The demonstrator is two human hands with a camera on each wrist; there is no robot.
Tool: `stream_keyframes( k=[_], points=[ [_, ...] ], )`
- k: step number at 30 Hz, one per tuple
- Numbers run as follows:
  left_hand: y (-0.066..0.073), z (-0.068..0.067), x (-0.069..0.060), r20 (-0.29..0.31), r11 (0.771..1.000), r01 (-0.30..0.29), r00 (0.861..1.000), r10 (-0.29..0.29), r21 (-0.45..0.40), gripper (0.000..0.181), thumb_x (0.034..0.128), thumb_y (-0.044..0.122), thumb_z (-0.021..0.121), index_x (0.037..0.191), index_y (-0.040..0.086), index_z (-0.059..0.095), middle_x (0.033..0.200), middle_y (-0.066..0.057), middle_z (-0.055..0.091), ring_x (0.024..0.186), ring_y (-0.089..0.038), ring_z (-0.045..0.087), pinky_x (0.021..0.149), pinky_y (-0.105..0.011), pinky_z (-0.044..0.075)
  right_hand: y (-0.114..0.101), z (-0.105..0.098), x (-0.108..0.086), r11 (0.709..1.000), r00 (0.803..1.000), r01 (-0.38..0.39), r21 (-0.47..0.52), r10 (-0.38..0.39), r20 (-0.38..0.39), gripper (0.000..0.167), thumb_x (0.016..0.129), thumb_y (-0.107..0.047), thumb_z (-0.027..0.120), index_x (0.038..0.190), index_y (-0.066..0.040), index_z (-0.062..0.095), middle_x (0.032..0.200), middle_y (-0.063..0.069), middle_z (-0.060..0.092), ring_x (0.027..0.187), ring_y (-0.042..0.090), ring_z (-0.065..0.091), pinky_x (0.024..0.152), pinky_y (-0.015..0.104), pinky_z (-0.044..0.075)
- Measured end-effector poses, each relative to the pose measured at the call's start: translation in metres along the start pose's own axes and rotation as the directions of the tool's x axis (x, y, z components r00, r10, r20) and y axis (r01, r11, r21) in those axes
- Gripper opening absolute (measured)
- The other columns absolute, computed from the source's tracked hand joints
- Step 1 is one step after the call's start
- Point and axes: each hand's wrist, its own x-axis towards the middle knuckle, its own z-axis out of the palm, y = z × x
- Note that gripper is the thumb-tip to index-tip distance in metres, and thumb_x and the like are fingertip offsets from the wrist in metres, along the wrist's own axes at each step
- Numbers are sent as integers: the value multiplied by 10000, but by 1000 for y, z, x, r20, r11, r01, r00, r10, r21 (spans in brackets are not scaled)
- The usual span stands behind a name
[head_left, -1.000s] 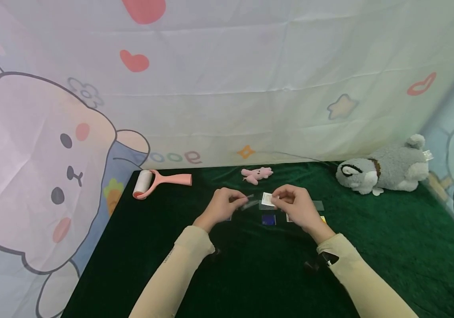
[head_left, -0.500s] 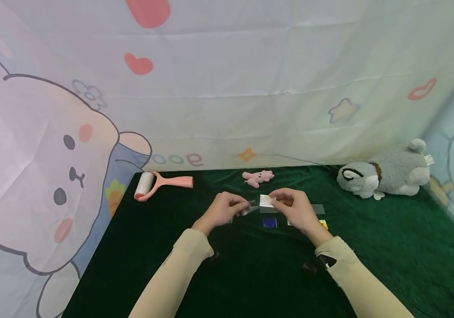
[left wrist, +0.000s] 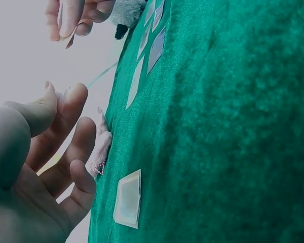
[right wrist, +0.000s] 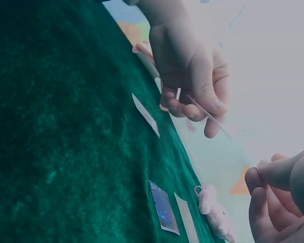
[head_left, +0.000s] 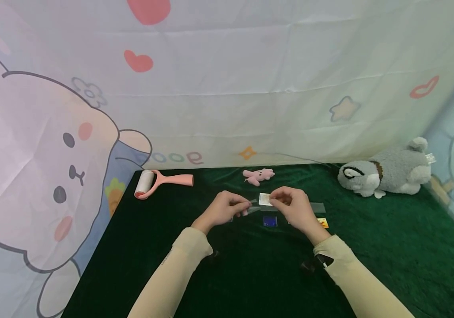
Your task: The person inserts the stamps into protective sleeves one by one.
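My left hand (head_left: 223, 209) pinches a small clear plastic sleeve (head_left: 254, 209) between thumb and index finger; its other fingers are loosely bent. Facing it across a narrow gap, my right hand (head_left: 293, 206) pinches a small white printed stamp-like piece (head_left: 264, 199) by its edge. Below them on the green cloth lies a blue stamp (right wrist: 164, 207) with a perforated edge. A flat clear sleeve (head_left: 268, 209) lies behind it. Near my left hand rests a pale-framed small piece (left wrist: 127, 200), mostly covered by that hand in the head view.
To the right lie another clear sleeve (head_left: 318, 207) and a small yellow piece (head_left: 323, 222). A tiny pink plush toy (head_left: 259, 176) lies behind the hands. The lint roller (head_left: 163, 181) is at far left, a grey plush toy (head_left: 386, 172) at far right. A printed curtain (head_left: 227, 79) hangs behind.
My right hand has brought the white stamp-like piece slightly left, closer to the clear sleeve. The left hand keeps its pinch, nearly still. The whole view has shifted a little.
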Motion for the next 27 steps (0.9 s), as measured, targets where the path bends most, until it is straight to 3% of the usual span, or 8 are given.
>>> stream_keyframes(
  k=[8, 17, 27],
  points=[
    [1, -1, 0, -5, 1000, 25, 1000, -25, -10, 206, 1061, 308, 657, 1088, 188, 822, 839, 47, 747, 824, -242, 671, 722, -325, 541, -1, 2, -1, 999, 1000, 12, -48, -12, -4, 85, 999, -131, 740, 1080, -125, 762, 1060, 55, 771, 853, 197, 653, 798, 333, 546],
    [2, 0, -1, -13, 999, 45, 999, -45, -9, 222, 1061, 298, 657, 1115, 156, 819, 844, 35, 747, 825, -203, 661, 759, -323, 537, -2, 1, -2, 998, 1000, 12, -59, -12, 0, 80, 999, -133, 740, 1077, -131, 759, 1043, 51, 773, 835, 194, 647, 781, 341, 541],
    [0, 1, 0, 1, 998, 39, 999, -39, -38, 272, 1060, 334, 655, 1109, 123, 819, 837, 34, 748, 805, -328, 644, 615, -287, 492, -4, 2, -1, 998, 999, 28, -59, -29, -15, 91, 998, -141, 744, 1087, -130, 761, 1049, 52, 772, 850, 194, 660, 797, 343, 552]
  ],
)
